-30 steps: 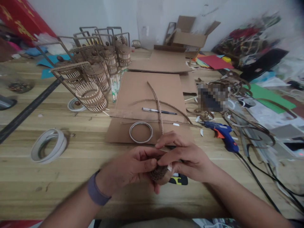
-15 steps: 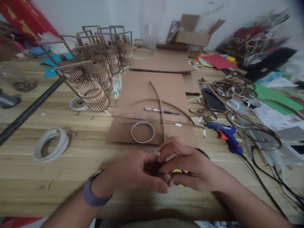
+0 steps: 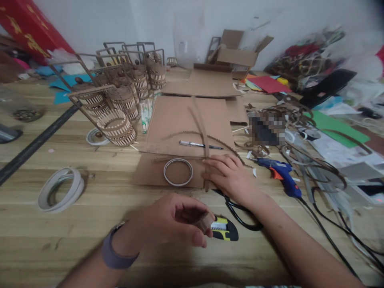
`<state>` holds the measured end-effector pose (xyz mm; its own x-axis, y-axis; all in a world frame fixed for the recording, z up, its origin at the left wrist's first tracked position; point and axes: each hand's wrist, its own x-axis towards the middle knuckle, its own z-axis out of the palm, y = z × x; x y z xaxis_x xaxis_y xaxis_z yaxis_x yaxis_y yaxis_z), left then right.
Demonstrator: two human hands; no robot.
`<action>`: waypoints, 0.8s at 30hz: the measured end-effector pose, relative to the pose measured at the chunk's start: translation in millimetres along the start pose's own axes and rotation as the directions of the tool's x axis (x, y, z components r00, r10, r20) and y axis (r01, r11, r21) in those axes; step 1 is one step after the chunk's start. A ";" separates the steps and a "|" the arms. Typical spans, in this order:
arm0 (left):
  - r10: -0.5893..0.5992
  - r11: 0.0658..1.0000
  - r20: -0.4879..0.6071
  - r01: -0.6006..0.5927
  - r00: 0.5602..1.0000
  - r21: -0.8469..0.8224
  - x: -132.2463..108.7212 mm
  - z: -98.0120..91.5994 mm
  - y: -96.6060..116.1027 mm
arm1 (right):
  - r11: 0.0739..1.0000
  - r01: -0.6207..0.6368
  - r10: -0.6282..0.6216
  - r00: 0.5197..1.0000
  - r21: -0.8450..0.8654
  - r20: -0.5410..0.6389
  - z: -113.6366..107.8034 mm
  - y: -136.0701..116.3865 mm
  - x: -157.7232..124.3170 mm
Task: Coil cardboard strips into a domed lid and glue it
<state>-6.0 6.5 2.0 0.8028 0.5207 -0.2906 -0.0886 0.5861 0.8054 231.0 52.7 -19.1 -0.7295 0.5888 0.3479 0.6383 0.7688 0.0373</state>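
Right hand [image 3: 231,178] moved to strip [image 3: 205,140], left hand [image 3: 177,218] grips roll [image 3: 205,221], banner [image 3: 27,34] writing blurred

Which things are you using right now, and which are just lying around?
In use: small brown cardboard roll in left hand; thin corrugated cardboard strip touching right hand.
Lying about: blue glue gun; silver pen; white tape ring; yellow-black utility knife.

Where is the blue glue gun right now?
In the head view, the blue glue gun lies on the wooden table right of centre, just right of the right hand resting on the cardboard sheet.
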 end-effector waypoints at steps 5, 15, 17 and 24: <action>0.089 0.996 0.000 -0.089 0.996 -0.013 0.4 -5.5 -4.1 | 0.994 0.076 -0.081 0.994 -0.073 -0.071 -7.8 -2.7 -2.9; 0.125 0.987 -0.016 -0.123 0.992 0.105 2.3 -7.8 -6.1 | 0.969 -0.173 0.146 0.977 -0.179 -0.157 -16.4 26.7 29.7; 0.117 0.990 -0.035 -0.114 0.993 0.087 3.0 -8.1 -7.0 | 0.965 -0.219 0.197 0.968 -0.142 -0.153 -13.1 31.7 45.4; 0.108 0.994 -0.066 -0.106 0.992 0.040 2.6 -7.0 -3.5 | 0.985 -0.157 0.170 0.962 -0.077 0.215 12.3 7.7 76.5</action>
<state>-7.7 10.1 -5.1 0.7477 0.6209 -0.2354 -0.1495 0.5028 0.8514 177.1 106.8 -3.7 -0.6460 0.7505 0.1394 0.7618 0.6456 0.0544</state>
